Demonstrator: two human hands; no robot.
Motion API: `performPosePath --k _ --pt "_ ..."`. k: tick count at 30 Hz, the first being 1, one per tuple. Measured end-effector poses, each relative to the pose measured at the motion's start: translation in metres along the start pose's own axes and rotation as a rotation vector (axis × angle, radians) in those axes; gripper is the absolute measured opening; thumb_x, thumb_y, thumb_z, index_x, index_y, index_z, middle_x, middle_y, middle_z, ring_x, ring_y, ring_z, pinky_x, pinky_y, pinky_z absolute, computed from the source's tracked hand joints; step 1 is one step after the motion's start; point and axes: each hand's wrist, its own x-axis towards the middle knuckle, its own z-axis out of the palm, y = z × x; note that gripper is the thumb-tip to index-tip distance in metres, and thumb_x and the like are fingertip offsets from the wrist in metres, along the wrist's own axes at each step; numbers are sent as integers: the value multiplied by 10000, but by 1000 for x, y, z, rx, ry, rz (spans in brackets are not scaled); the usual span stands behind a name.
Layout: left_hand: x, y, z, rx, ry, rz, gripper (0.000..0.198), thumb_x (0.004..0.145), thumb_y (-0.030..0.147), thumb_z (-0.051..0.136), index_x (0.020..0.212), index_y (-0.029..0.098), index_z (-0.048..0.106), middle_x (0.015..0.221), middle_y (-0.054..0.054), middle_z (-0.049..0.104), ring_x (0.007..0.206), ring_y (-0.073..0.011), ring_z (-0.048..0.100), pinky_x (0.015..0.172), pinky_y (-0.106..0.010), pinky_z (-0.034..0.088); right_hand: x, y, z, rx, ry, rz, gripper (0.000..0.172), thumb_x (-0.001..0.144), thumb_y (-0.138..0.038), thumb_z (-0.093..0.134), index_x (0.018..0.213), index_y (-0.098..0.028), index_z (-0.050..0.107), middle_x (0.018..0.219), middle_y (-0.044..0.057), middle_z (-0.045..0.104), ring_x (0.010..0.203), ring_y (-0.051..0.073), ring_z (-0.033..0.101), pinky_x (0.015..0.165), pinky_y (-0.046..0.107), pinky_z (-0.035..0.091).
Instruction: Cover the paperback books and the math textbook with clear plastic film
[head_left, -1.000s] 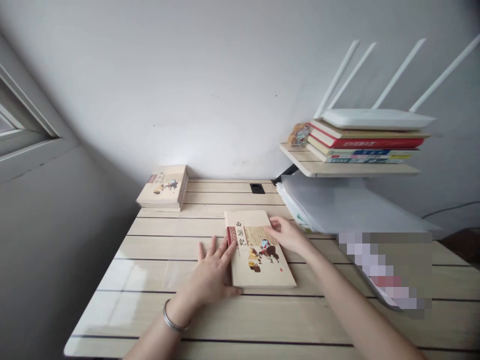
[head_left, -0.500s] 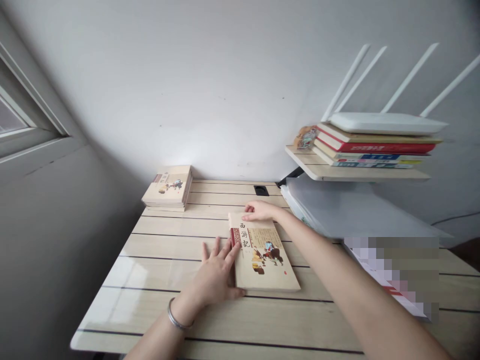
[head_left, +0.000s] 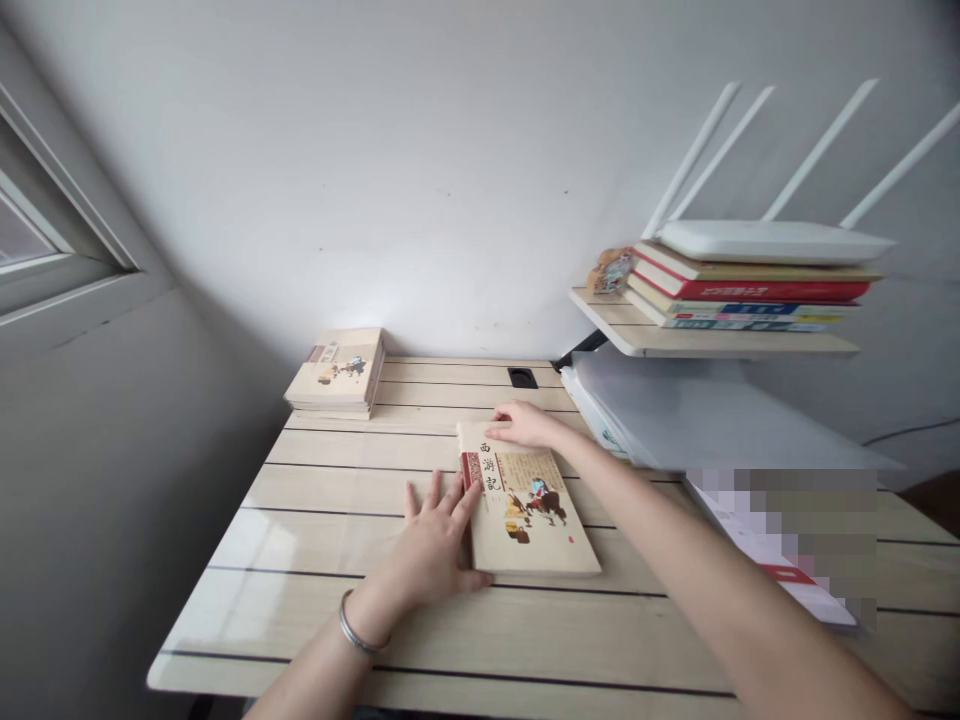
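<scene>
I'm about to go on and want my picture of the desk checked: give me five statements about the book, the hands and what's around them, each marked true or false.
1. The left hand touches the left side of the book, and the right hand is at its far edge. True.
2. The book lies open. False: it is closed.
3. A metal bracelet circles the left wrist. True.
4. The white router rests on a pile of books on the raised shelf. True.
5. The right hand is on the book stack at the far left of the desk. False: neither hand touches that stack.
</scene>
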Motion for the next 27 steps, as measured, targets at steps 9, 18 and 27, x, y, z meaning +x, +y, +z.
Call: performPosePath --k 9,18,27 --pt "0 -1 0 17 -3 1 1078 648 525 654 1489 236 45 1557 -91 49 1399 -388 -81 1044 -670 -75 -38 19 11 -202 265 -53 346 842 -396 560 1082 -159 639 1101 127 607 1068 278 538 937 388 399" --pt "0 -1 2 9 34 11 1076 632 492 670 1489 247 66 1556 -93 86 1402 -394 -54 1041 -681 -67 -17 21 0 -14 38 -9 399 790 -387 622 1129 -178 610 1200 124 591 1088 249 563 921 330 424" --pt "0 6 5 30 -22 8 1096 641 481 664 1489 213 24 1559 -104 57 1393 -401 -86 1048 -665 -77 -13 31 -4 -29 -52 2 435 711 -474 663 1019 -168 659 1065 104 664 939 250 619 813 310 466"
